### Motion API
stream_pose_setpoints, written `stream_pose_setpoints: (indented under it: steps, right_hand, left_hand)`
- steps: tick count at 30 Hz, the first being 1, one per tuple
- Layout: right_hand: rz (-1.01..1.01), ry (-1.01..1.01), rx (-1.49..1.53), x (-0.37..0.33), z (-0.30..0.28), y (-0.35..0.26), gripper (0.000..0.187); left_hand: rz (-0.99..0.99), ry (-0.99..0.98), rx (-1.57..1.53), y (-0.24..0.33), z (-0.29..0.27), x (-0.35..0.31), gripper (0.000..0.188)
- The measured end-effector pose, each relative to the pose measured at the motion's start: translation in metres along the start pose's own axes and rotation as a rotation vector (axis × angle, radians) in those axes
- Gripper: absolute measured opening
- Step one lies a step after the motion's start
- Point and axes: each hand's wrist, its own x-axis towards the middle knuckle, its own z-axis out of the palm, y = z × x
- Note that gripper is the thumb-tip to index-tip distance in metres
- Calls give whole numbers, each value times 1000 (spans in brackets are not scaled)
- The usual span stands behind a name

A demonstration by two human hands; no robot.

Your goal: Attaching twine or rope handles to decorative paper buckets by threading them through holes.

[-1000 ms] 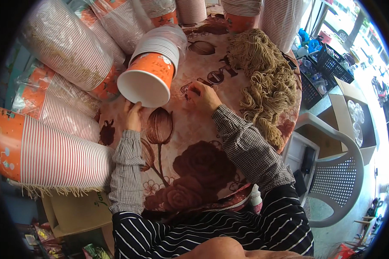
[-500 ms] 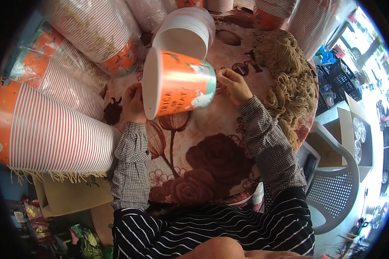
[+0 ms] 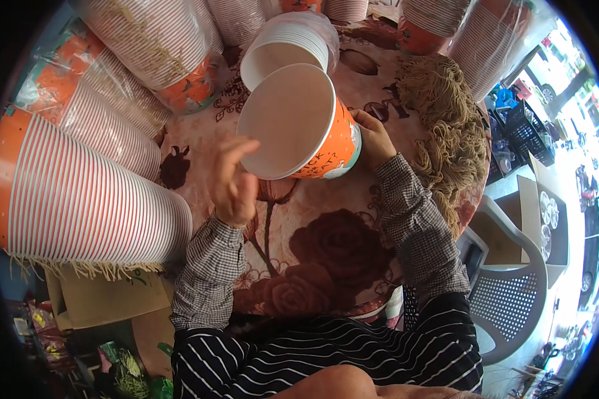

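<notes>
A large orange paper bucket point(image 3: 333, 147) with a white inside and a teal lower band is tilted above the table, its mouth turned toward me and to the left. My right hand point(image 3: 374, 138) grips it near the base, the fingers partly hidden behind it. By the left side of the rim is my left hand point(image 3: 234, 183), fingers apart and slightly blurred, with nothing visible in it. Just behind the bucket lies a nested stack of white-lined buckets point(image 3: 283, 50) in clear plastic. A heap of tan string point(image 3: 446, 133) rests on the table to the right.
Long nested stacks of paper buckets point(image 3: 93, 193) line the table's left side, and more wrapped stacks point(image 3: 492, 40) stand at the far right. A flowered cloth point(image 3: 339, 246) covers the table. To the right are a grey plastic chair point(image 3: 512, 292) and an open cardboard box point(image 3: 556, 229).
The bucket has turned so that its mouth faces me more. My left hand has moved off the rim's far side, toward the right and nearer me. My right hand has shifted slightly right.
</notes>
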Motion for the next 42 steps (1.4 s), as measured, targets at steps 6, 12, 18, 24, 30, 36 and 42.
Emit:
stream_pose_setpoints:
  steps: [6, 12, 18, 24, 30, 36, 42]
  right_hand:
    - [-39, 128, -44, 3, -13, 6, 10]
    - [-44, 319, -40, -2, 10, -7, 13]
    - [-117, 319, -213, -3, 5, -7, 15]
    - [-66, 292, -214, -3, 10, -10, 16]
    - [-84, 300, -239, -2, 3, -5, 17]
    - [-90, 297, -250, -1, 2, -5, 17]
    - [-34, 285, -270, -3, 8, -9, 17]
  left_hand:
    - [159, -252, 209, 0, 6, -8, 29]
    - [247, -9, 509, 0, -5, -6, 21]
    - [226, -65, 560, 15, -1, -2, 36]
    - [152, -202, 438, 12, -12, 7, 45]
    - [110, -182, 478, -14, -32, 8, 47]
    - [122, -209, 457, -23, -35, 9, 41]
    - [235, -101, 509, -7, -21, 4, 31]
